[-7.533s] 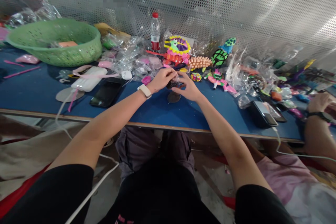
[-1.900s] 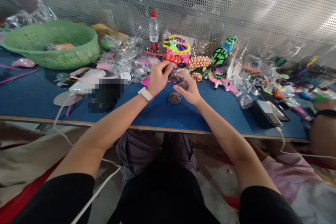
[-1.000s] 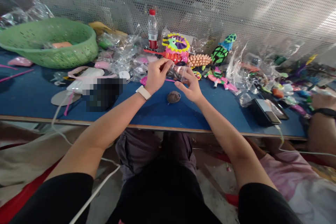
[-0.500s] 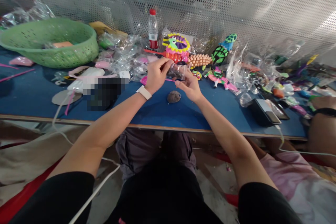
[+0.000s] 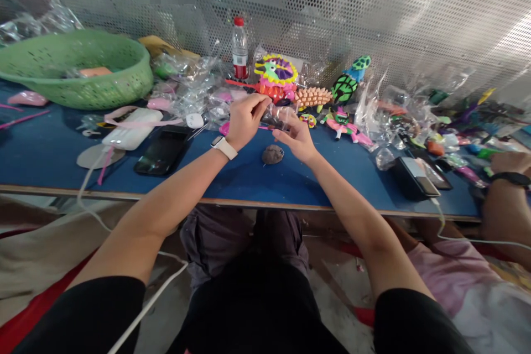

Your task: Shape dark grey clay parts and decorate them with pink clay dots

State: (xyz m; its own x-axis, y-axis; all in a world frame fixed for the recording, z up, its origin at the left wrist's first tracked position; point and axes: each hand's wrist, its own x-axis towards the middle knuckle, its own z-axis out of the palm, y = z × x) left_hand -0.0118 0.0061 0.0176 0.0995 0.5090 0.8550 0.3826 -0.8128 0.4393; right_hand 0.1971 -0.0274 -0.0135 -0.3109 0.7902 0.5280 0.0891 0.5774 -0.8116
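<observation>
Between my hands is a small clear plastic bag point(image 5: 277, 115), held above the blue table. My left hand point(image 5: 247, 120), with a pale watch on its wrist, pinches the bag's left edge between thumb and fingertips. On the other side, my right hand point(image 5: 299, 137) has its curled fingers around the bag; whether anything is inside the bag I cannot make out. A grey-brown lump of clay point(image 5: 272, 155) lies on the table just below my hands. Behind them stand colourful clay figures, among them a yellow-rimmed purple one point(image 5: 279, 71) and a spiky tan one point(image 5: 312, 97).
A green basket point(image 5: 95, 91) stands at the left. Nearby lie a white power bank point(image 5: 135, 128) and a black phone point(image 5: 162, 150). A red-capped bottle point(image 5: 239, 50) stands at the back. Right of me are a black box-like device point(image 5: 412, 177) and another person's hand point(image 5: 509, 163).
The view has shifted slightly. My hands keep nearly the same hold on the plastic bag, and the lump has stayed in place.
</observation>
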